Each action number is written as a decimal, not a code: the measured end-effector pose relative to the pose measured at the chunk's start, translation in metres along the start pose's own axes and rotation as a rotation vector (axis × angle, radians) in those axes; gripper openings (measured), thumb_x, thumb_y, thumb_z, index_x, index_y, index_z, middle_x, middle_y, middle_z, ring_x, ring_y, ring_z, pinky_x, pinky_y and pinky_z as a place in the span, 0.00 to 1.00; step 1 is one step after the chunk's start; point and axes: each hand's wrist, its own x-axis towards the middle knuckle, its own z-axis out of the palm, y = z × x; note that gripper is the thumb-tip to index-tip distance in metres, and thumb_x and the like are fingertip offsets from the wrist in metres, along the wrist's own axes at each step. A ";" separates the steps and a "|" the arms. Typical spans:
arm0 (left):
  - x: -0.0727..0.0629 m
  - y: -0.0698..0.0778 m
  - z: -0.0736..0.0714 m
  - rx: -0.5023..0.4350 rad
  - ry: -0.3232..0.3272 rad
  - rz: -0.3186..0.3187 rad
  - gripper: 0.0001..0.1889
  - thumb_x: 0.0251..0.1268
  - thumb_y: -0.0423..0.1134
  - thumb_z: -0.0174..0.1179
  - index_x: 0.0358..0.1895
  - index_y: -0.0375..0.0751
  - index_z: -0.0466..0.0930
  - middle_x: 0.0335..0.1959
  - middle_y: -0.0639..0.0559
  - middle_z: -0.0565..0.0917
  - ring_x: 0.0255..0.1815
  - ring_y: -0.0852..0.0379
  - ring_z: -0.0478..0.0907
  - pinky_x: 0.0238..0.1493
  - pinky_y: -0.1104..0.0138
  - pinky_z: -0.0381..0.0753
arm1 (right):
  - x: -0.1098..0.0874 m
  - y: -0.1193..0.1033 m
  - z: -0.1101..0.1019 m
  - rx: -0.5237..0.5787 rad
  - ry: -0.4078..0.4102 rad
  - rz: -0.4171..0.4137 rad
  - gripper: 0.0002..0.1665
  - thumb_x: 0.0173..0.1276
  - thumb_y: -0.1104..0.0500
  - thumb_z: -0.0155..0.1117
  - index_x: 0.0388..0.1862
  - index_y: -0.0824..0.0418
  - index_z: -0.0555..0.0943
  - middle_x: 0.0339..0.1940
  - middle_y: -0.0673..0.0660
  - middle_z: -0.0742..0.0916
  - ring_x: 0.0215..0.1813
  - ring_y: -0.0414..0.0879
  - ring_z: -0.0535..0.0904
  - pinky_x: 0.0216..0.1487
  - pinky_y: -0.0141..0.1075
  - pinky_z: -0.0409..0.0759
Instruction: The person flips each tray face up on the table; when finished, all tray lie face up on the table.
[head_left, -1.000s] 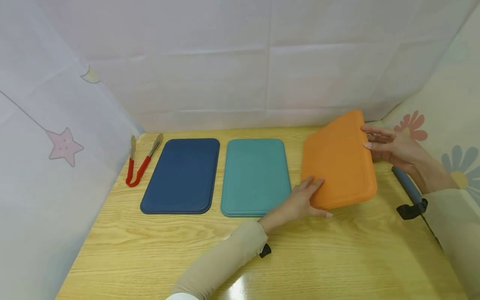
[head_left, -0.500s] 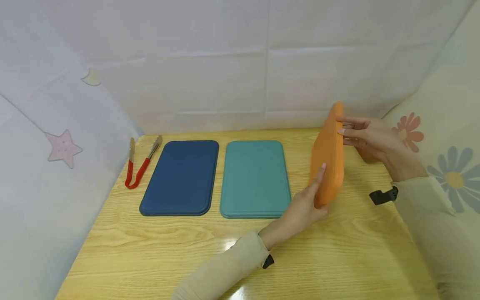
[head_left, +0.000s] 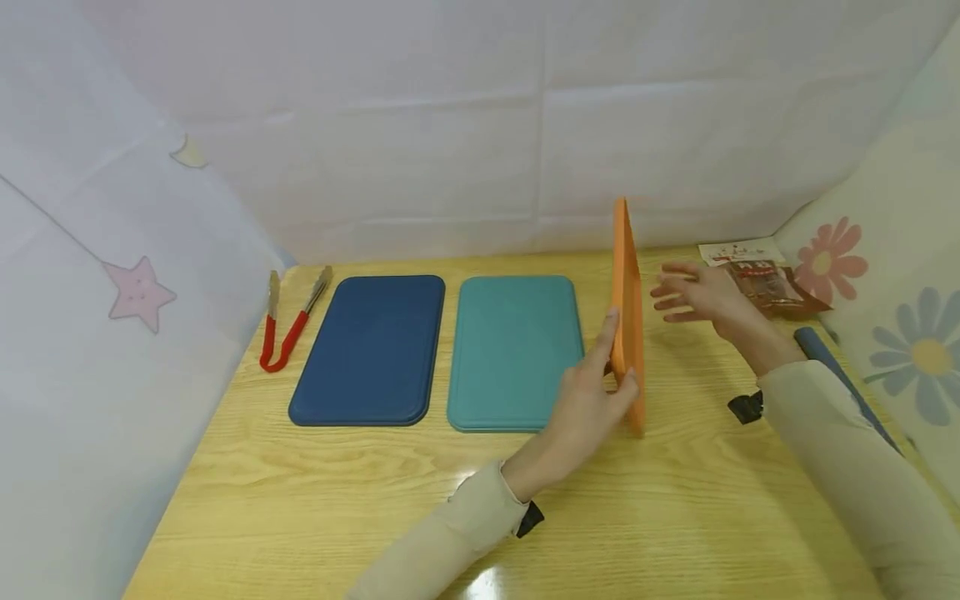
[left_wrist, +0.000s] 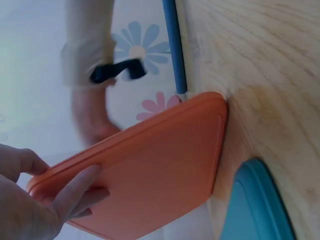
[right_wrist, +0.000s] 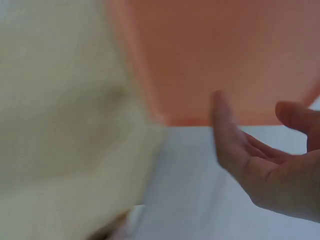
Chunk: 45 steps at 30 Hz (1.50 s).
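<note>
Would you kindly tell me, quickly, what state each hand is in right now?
Left hand: closed on the orange board, gripping it by its edge.
Right hand: open, holding nothing.

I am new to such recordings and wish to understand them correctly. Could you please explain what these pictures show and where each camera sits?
There is no machine here: a person works with two bare hands. The large picture comes from a camera on the head, looking forward and down. The two smaller ones come from cameras on the left and right wrists.

The left hand holds an orange panel, perhaps a lid or tray, upright. The right hand is beside it, open and holding nothing.

On the wooden table lie red-handled tongs, a dark blue panel and a teal panel. At the right are a brown packet and a blue-grey bar, partly hidden by the sleeve.
</note>
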 end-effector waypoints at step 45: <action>0.066 -0.104 0.030 -0.235 -0.174 -0.472 0.24 0.70 0.24 0.50 0.68 0.32 0.67 0.43 0.35 0.82 0.27 0.47 0.84 0.27 0.58 0.85 | -0.010 0.109 -0.073 -0.225 -0.107 0.176 0.40 0.68 0.67 0.59 0.74 0.74 0.54 0.43 0.65 0.86 0.40 0.49 0.85 0.39 0.47 0.85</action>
